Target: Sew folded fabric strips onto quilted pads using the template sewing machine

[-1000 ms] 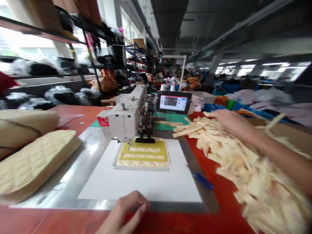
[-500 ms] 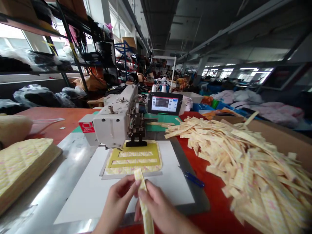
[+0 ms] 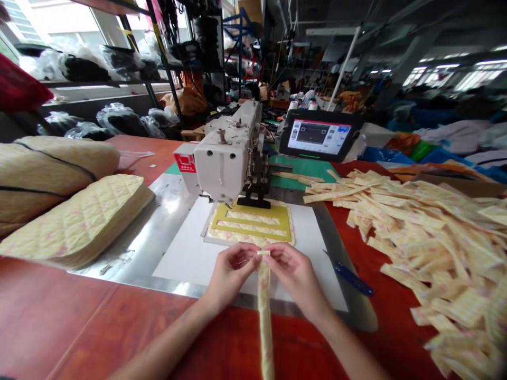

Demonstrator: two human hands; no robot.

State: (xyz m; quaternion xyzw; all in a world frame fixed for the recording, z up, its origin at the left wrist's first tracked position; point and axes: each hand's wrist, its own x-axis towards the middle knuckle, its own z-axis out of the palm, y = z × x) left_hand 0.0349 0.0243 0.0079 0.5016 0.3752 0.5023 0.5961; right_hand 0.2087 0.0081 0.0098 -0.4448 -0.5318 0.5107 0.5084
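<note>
A long yellow patterned fabric strip [image 3: 265, 311] hangs down toward me, its top end pinched between my two hands. My left hand [image 3: 235, 266] is closed on the left edge of that end, thumb and fingertips together. From the other side my right hand [image 3: 291, 272] pinches the right edge. Just beyond my fingertips lies a quilted yellow fabric panel [image 3: 253, 238] under a slotted olive template [image 3: 233, 227]. The dark presser clamp of the sewing machine [image 3: 219, 169] sits over the template's far edge.
To the right lies a big heap of loose fabric strips [image 3: 428, 237]. Blue thread snips [image 3: 354, 278] rest beside the white sheet [image 3: 180, 264]. On the left are a stack of quilted panels [image 3: 91, 216] and a tied bundle [image 3: 43, 169]. A control screen [image 3: 319, 134] stands behind.
The view has swung left and down. Both hands have drawn level at the strip's top end, which now looks folded over. The strip hangs straighter.
</note>
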